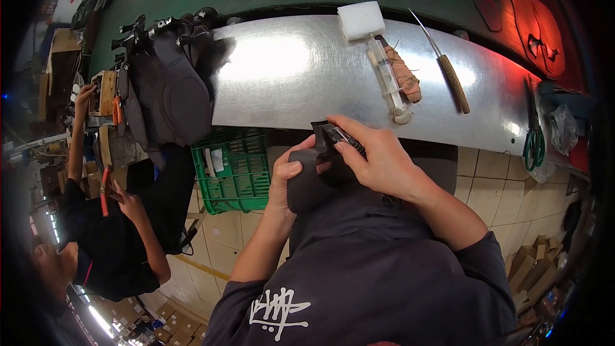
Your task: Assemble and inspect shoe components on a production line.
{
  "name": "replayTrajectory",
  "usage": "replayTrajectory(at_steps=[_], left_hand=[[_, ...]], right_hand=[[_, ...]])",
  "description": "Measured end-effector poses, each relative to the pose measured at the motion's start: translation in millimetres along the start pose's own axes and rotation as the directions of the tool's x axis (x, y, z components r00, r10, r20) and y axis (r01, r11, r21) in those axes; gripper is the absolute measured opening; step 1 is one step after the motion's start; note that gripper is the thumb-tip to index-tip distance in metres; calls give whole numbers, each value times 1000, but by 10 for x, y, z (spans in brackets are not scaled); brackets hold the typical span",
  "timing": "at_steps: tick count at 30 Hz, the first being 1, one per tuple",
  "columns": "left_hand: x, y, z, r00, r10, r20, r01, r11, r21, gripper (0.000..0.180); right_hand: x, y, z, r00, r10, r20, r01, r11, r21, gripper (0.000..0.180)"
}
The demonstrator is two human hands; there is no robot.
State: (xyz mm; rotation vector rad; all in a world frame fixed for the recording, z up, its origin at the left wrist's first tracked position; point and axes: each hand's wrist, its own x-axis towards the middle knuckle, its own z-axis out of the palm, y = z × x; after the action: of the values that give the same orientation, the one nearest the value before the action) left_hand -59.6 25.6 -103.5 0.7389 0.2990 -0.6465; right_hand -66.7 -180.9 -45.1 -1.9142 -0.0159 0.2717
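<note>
My left hand (286,176) grips a black shoe upper (309,182) from the left, thumb pressed on its top, just below the edge of the metal work table (301,83). My right hand (375,157) comes from the right and holds a small dark tool (338,136) against the top of the shoe upper, fingers curled over it. Both forearms rise from my dark sweatshirt at the bottom of the view.
On the table lie a white foam block (360,19), a clear syringe-like tube (387,77), a wooden-handled awl (448,70) and green-handled scissors (533,142). A pile of black uppers (170,83) sits at the left. A green crate (234,170) stands below. Another person (106,237) works at my left.
</note>
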Motion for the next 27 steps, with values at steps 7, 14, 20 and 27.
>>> replayTrajectory(at_steps=[7, 14, 20, 27], left_hand=[[14, 4, -75, 1000, 2, 14, -3, 999, 34, 71], [12, 10, -56, 1000, 11, 10, -12, 999, 51, 71], [18, 41, -22, 1000, -2, 15, 0, 991, 130, 68], [26, 17, -9, 1000, 5, -11, -4, 993, 119, 68]], right_hand=[[5, 9, -5, 1000, -23, -1, 23, 999, -48, 42], [5, 20, 11, 1000, -29, 0, 29, 999, -33, 41], [0, 42, 40, 996, -83, -45, 83, 997, -6, 40], [6, 24, 12, 1000, -29, 6, 29, 1000, 0, 44]])
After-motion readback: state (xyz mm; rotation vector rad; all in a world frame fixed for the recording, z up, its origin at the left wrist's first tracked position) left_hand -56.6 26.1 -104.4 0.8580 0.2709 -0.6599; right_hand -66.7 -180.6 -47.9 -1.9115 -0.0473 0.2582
